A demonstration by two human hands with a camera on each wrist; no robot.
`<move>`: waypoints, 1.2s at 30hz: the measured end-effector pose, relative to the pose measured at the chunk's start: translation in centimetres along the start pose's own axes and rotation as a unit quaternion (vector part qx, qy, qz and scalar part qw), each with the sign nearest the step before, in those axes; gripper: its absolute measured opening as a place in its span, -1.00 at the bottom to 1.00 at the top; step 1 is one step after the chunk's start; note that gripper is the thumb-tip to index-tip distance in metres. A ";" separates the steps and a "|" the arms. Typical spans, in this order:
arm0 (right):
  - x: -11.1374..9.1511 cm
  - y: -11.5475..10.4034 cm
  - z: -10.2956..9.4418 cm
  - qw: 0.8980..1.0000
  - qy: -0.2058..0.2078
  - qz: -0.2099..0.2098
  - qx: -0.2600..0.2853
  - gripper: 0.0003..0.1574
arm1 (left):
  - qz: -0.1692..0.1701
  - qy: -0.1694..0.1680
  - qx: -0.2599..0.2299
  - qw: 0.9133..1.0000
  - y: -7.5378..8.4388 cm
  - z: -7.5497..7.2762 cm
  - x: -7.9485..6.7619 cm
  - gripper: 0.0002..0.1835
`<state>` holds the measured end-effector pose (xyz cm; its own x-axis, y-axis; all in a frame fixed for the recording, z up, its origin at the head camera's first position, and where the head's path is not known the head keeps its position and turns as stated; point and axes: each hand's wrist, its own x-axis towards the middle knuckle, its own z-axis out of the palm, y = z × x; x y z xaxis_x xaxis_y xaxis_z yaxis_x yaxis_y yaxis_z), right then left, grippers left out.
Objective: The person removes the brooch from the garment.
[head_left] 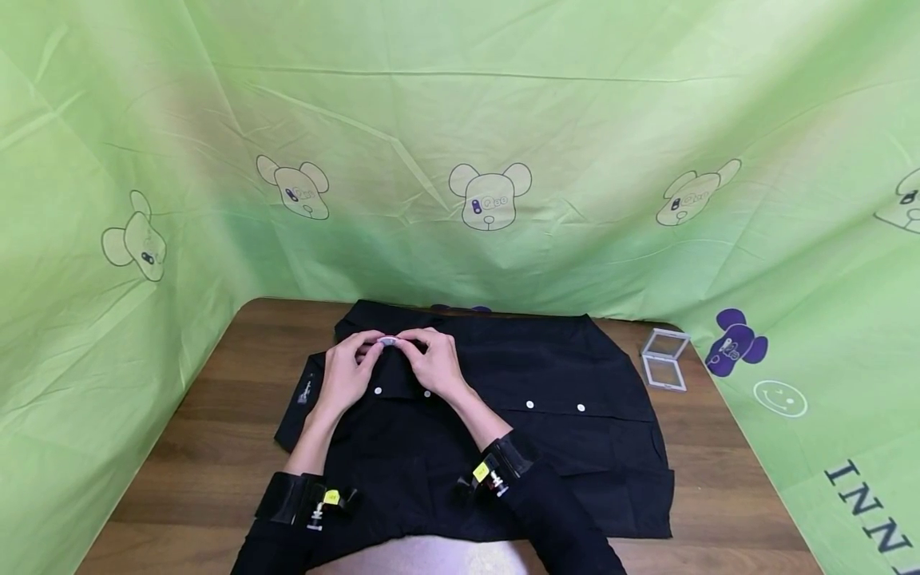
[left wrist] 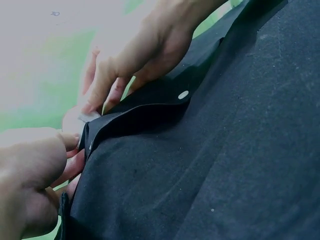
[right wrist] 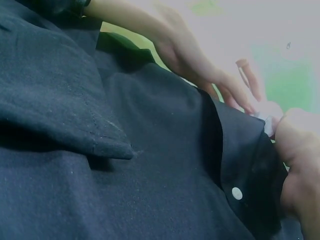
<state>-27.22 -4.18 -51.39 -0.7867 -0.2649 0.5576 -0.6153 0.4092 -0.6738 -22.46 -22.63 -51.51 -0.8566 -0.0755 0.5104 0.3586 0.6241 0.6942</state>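
A black shirt [head_left: 575,351] with white buttons [head_left: 529,405] lies spread across the wooden table. Near its upper left part, my left hand [head_left: 347,374] and right hand [head_left: 435,366] meet fingertip to fingertip. Between them they pinch a small pale, shiny piece [head_left: 388,341] at the raised edge of the cloth; its kind is mostly hidden by the fingers. In the left wrist view, the fingers of my left hand [left wrist: 32,175] also grip the black edge just below the pale piece [left wrist: 90,116]. The right wrist view has a white button [right wrist: 237,193] close to my right hand [right wrist: 302,160].
An open, hinged clear plastic case [head_left: 664,372] lies on the table [head_left: 719,495] to the right of the shirt. A printed label [head_left: 305,390] shows at the shirt's left end. Green printed cloth [head_left: 489,120] hangs around the table's back and sides.
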 end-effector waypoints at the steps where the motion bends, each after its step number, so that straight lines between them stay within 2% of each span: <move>1: 0.0 0.0 0.0 1.000 -0.001 -0.002 0.001 -0.85 | -0.001 0.001 0.004 1.000 0.1 0.0 0.0 -0.83; 8: 0.1 -0.1 -0.1 1.000 -0.012 -0.016 -0.005 -0.86 | 0.000 0.012 0.018 1.000 0.6 -0.1 -0.1 -0.86; 17: 0.2 -0.3 -0.3 0.999 -0.019 -0.030 -0.004 -0.88 | 0.001 0.007 0.023 1.000 0.6 -0.3 -0.1 -0.86; 26: 0.2 -0.1 -0.2 0.997 -0.053 -0.040 -0.036 -0.79 | -0.003 0.005 0.024 1.000 0.6 -0.3 0.0 -0.86; 36: 0.2 -0.2 0.1 0.997 -0.053 -0.033 -0.040 -0.81 | 0.004 0.010 0.023 1.000 1.0 -0.4 -0.1 -0.87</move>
<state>-27.22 -4.39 -51.15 -0.7482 -0.3827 0.5419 -0.6632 0.4555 -0.5939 -21.86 -22.35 -50.65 -0.8460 -0.0865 0.5261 0.3469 0.6600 0.6664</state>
